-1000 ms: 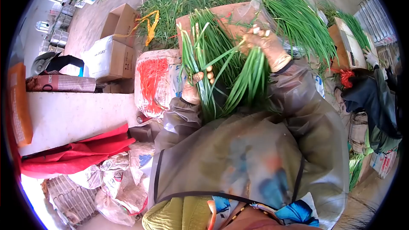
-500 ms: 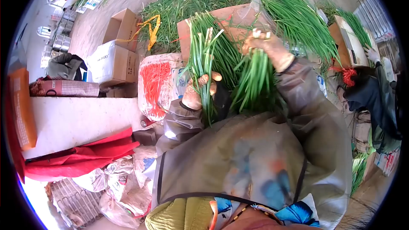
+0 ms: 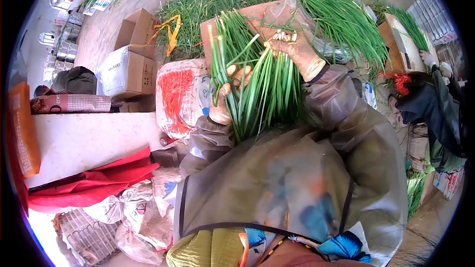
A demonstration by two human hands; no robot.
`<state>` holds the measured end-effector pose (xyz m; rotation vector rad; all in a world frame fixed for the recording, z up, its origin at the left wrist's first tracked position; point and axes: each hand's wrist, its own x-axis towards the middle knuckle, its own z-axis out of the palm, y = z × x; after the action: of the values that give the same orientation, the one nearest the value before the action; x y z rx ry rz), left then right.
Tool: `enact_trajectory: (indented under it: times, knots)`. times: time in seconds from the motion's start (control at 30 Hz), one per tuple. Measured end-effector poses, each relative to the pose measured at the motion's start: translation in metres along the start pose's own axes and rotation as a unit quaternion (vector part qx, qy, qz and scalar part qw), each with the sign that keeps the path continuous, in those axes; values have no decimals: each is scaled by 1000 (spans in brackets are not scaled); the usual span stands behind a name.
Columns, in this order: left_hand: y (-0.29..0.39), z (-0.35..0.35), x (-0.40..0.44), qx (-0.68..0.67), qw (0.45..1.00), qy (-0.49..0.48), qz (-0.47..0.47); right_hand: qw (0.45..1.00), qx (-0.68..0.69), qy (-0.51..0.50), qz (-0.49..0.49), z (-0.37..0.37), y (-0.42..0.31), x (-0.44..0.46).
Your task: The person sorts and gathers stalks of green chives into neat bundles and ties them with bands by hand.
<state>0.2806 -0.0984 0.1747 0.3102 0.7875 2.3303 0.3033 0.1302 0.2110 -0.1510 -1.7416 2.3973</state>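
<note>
Both hands wear tan gloves. My right hand [image 3: 297, 57] is closed round a thick bunch of green chives [image 3: 277, 86], their pale cut ends poking out above the fist and the leaves hanging toward my lap. My left hand [image 3: 228, 94] has a few loose chive stalks [image 3: 215, 64] between thumb and curled fingers; its palm is partly hidden by leaves. The two lots of chives touch and overlap between my hands. Behind them, another pile of chives [image 3: 237, 27] lies on a brown board [image 3: 269, 12].
Cut greens [image 3: 213, 0] are heaped on the floor beyond. A plastic-wrapped pile of chives [image 3: 341, 17] is at upper right. Red ties [image 3: 175, 99] lie on a white sack at left, near cardboard boxes [image 3: 141, 71]. At far right, a co-worker's gloved hand [image 3: 428, 58] touches other greens.
My right hand has moved left and slightly down with its bunch, which now meets the stalks at my left hand. The left hand's stalks have spread apart.
</note>
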Motion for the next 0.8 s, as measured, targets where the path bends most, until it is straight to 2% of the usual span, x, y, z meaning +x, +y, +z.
enact_trajectory:
  times: [0.03,0.1,0.17,0.23,0.3,0.33,0.37,0.43,0.47,0.5,0.57,0.6,0.63,0.7,0.73,0.77,0.8]
  knots:
    - [3,5,3,-23,999,-38,-2,1000,-14,-7,12,-2,-4,0]
    - [4,8,8,-18,999,-48,10,999,-42,-18,5,-3,-1,2]
    - [5,-3,14,-64,996,-39,-49,1000,-14,-13,15,-1,6,3]
    - [4,-9,22,-119,987,-92,-48,1000,13,-7,26,-2,11,3]
    - [5,-15,23,-136,983,-101,-73,999,-27,-17,19,-6,11,3]
    - [6,-13,24,-129,983,-107,-79,999,8,10,30,-1,6,2]
    - [6,-9,24,-84,993,-68,-56,999,7,10,31,-1,8,1]
    - [5,-6,26,-123,991,-5,-55,999,-53,0,-2,-2,17,-1]
    - [11,-7,30,-223,965,11,-135,999,-37,-27,-1,2,24,-1]
    - [11,-4,29,-180,982,-4,-61,996,-30,-80,19,2,29,-5]
    - [18,-5,35,-262,961,8,-89,991,-13,-121,56,14,33,-14]
    - [22,-5,38,-329,938,-43,-102,984,-127,-109,57,18,36,-18]
    - [26,-1,41,-337,939,7,-72,978,-170,-106,55,29,24,-24]
    - [29,12,40,-231,973,-1,-1,991,-17,-122,59,18,47,-19]
    - [31,0,42,-220,974,28,-53,993,-41,-108,41,12,41,-15]
    - [33,11,38,-137,989,54,-21,993,-64,-92,21,4,32,-12]
    - [35,9,35,-84,994,60,-24,998,-6,-65,27,-7,23,-11]
